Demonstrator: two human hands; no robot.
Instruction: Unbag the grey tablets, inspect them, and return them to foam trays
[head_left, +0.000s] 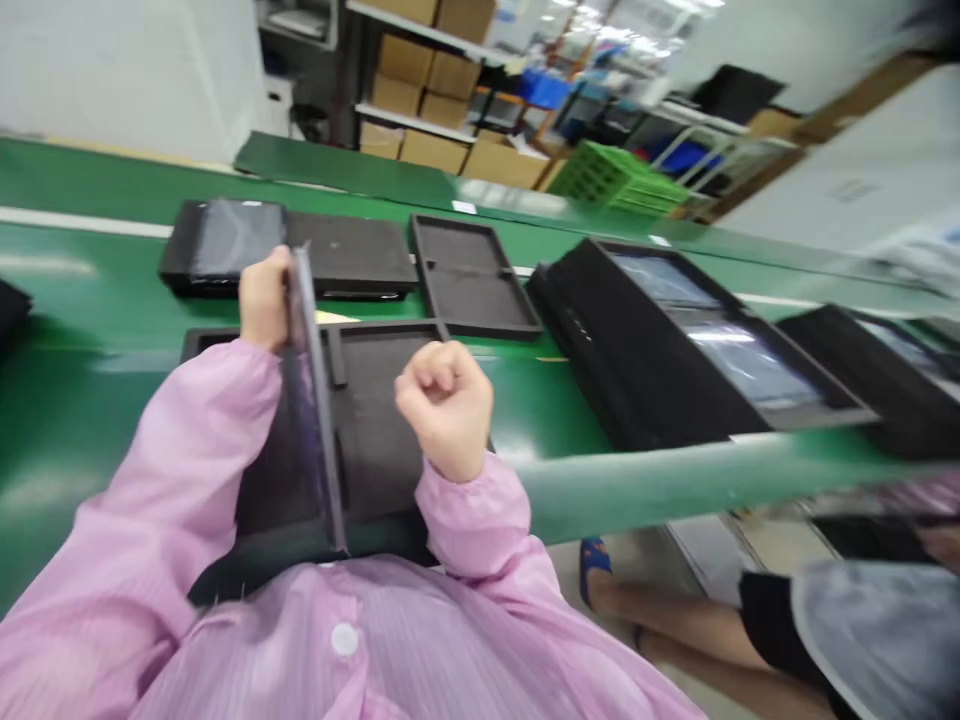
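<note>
My left hand [265, 300] grips the far end of a thin flat panel [318, 400], which stands on edge and points toward my body. Its faces show only as a narrow grey-purple strip. Below it lies a black foam tray [382, 430] with shallow recesses. Over the right part of this tray hovers my right hand [448, 408], closed in a loose fist, with nothing visible in the curled fingers. Behind my left hand, a film-wrapped dark panel [238, 238] rests on a black foam block [349, 250].
An open black tray [474, 275] lies on the green bench [525, 395]. To its right, stacked black trays [645, 350] hold shiny wrapped panels. More trays [877, 370] sit farther right. A co-worker's legs [675, 620] show at lower right. A green crate [615, 178] and cardboard boxes are behind.
</note>
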